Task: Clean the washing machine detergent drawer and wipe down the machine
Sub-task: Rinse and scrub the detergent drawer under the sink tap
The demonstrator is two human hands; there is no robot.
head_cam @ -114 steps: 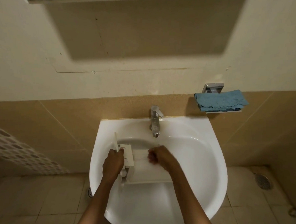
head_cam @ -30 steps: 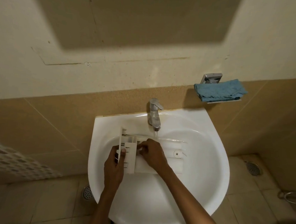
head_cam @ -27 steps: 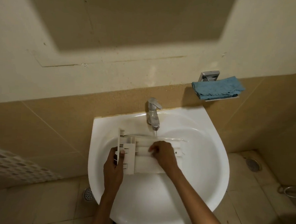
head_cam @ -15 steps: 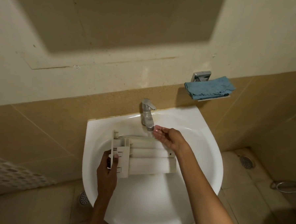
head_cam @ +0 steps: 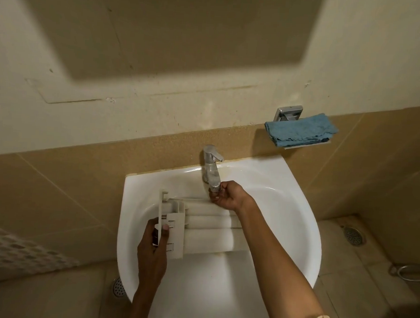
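Note:
The white plastic detergent drawer (head_cam: 207, 234) lies across the bowl of the white sink (head_cam: 286, 211), its front panel to the left. My left hand (head_cam: 154, 248) grips that front panel, thumb on its edge. My right hand (head_cam: 227, 196) is cupped right under the spout of the chrome tap (head_cam: 211, 168), fingers curled and touching the spout tip, above the drawer's far edge. I cannot tell whether water runs from the tap.
A folded blue cloth (head_cam: 300, 129) rests on a small wall shelf with a chrome bracket, right of the tap. Two floor drains (head_cam: 353, 235) (head_cam: 119, 286) sit in the tiled floor. A metal hose ring (head_cam: 409, 272) lies at the far right.
My right hand left the drawer's compartments and rose to the tap spout, fingers curling under it. My left hand kept its hold on the drawer's front panel.

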